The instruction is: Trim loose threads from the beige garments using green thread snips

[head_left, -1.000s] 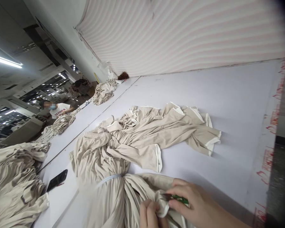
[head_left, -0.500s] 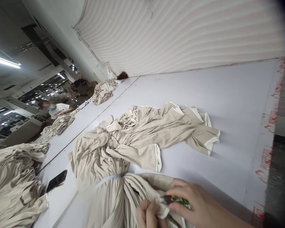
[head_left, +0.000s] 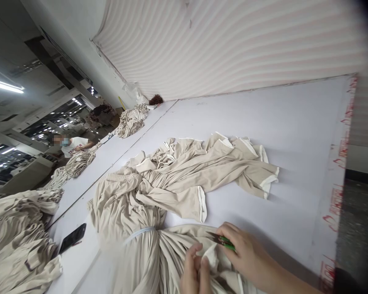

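Green-handled thread snips (head_left: 223, 240) lie in my right hand (head_left: 247, 251), their dark blades pointing left above the beige cloth. My left hand (head_left: 194, 271) is at the bottom of the view, fingers curled around the white-edged hem (head_left: 211, 256) of a beige garment. That garment belongs to a bundle (head_left: 147, 257) cinched by a pale blue tie (head_left: 140, 232). The blades are a little above the hem, apart from my left fingers. Beyond the bundle, more beige garments (head_left: 187, 167) with white edges are spread in a loose heap.
A dark phone (head_left: 73, 237) lies on the pale table (head_left: 294, 122), left of the bundle. Piles of beige garments (head_left: 15, 228) line the left side. Farther back stands a person (head_left: 76, 143) in a white shirt. Striped sheeting (head_left: 233, 49) hangs behind the table.
My right hand has raised the snips up and away from the hem, and their blades now show clearly. My left hand has shifted slightly right, its fingers still at the hem.
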The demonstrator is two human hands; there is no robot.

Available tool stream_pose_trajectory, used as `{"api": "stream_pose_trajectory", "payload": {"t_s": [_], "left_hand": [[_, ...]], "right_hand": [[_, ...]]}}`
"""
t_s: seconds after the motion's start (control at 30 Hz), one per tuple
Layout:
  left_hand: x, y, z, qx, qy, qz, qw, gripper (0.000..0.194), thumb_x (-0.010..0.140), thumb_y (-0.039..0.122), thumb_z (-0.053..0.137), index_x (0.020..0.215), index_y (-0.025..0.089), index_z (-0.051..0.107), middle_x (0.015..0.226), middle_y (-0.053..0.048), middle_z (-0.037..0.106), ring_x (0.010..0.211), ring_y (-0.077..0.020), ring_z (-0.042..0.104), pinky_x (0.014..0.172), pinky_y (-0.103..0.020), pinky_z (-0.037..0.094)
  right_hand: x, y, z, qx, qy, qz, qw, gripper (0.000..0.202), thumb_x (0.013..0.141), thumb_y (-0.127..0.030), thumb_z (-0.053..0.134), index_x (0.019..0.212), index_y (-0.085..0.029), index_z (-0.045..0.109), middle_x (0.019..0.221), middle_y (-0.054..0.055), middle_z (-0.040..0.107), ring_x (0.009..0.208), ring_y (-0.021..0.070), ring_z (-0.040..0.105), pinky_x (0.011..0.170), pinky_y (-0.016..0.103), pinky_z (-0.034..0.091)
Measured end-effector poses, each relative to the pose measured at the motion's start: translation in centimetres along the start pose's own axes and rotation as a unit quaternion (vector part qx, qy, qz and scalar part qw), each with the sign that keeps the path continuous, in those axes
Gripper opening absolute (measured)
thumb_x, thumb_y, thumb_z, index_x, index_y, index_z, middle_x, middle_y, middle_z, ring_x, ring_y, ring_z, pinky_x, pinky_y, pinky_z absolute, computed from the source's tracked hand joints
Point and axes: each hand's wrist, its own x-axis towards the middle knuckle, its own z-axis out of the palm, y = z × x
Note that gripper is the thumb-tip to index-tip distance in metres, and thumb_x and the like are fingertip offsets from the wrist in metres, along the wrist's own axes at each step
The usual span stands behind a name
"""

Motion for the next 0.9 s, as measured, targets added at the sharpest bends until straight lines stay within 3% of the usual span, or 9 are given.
{"api": "stream_pose_trajectory", "payload": {"t_s": [0.07, 0.17, 0.37, 0.57, 0.9], "left_hand": [[0.8, -0.5, -0.2, -0.107, -0.039, -0.099, 0.989, 0.054, 0.076, 0.065, 0.061, 0.107, 0.021, 0.056, 0.055, 0.006, 0.052, 0.046, -0.009, 0.039, 0.049, -0.021, 0.029], [1.5, -0.9, -0.5, -0.171, -0.046, -0.146, 0.973, 0.064, 0.067, 0.07, 0.068, 0.107, 0.022, 0.055, 0.059, 0.006, 0.054, 0.049, -0.0077, 0.039, 0.051, -0.021, 0.028], [1.7, -1.1, -0.8, -0.179, -0.079, -0.154, 0.968, 0.067, 0.067, 0.071, 0.068, 0.108, 0.02, 0.051, 0.059, 0.006, 0.053, 0.05, -0.0061, 0.032, 0.052, -0.021, 0.021], [1.9, -0.5, -0.9, -0.157, -0.117, -0.141, 0.97, 0.063, 0.069, 0.071, 0.066, 0.103, 0.02, 0.05, 0.051, 0.011, 0.037, 0.049, -0.0057, 0.02, 0.052, -0.022, 0.013], [2.1, -0.6, -1.3, -0.119, -0.18, -0.165, 0.963, 0.072, 0.063, 0.076, 0.066, 0.103, 0.018, 0.049, 0.051, 0.012, 0.034, 0.049, -0.0056, 0.019, 0.051, -0.023, 0.012]], "right_hand": [[0.0, 0.1, -0.5, 0.015, -0.017, 0.006, 1.0, 0.013, 0.084, -0.016, 0.05, 0.089, -0.025, 0.058, 0.089, -0.001, 0.061, 0.08, 0.0166, 0.061, 0.07, 0.027, 0.044], [-0.6, 0.0, -1.3, 0.018, -0.061, 0.003, 0.998, 0.019, 0.083, -0.023, 0.06, 0.099, -0.029, 0.067, 0.096, -0.001, 0.063, 0.085, 0.0176, 0.062, 0.075, 0.027, 0.044], [-0.9, -0.6, -1.0, -0.036, -0.072, -0.026, 0.996, 0.014, 0.084, -0.025, 0.063, 0.094, -0.029, 0.072, 0.09, -0.001, 0.066, 0.082, 0.0193, 0.062, 0.072, 0.03, 0.042], [-0.9, -0.5, -1.4, -0.077, -0.084, -0.046, 0.992, 0.006, 0.085, -0.026, 0.064, 0.086, -0.028, 0.069, 0.089, -0.003, 0.066, 0.083, 0.0199, 0.061, 0.072, 0.031, 0.039], [-0.5, -0.4, -1.0, -0.09, -0.109, -0.079, 0.987, 0.005, 0.082, -0.023, 0.066, 0.083, -0.026, 0.07, 0.086, -0.003, 0.066, 0.081, 0.0187, 0.062, 0.073, 0.029, 0.039]]}}
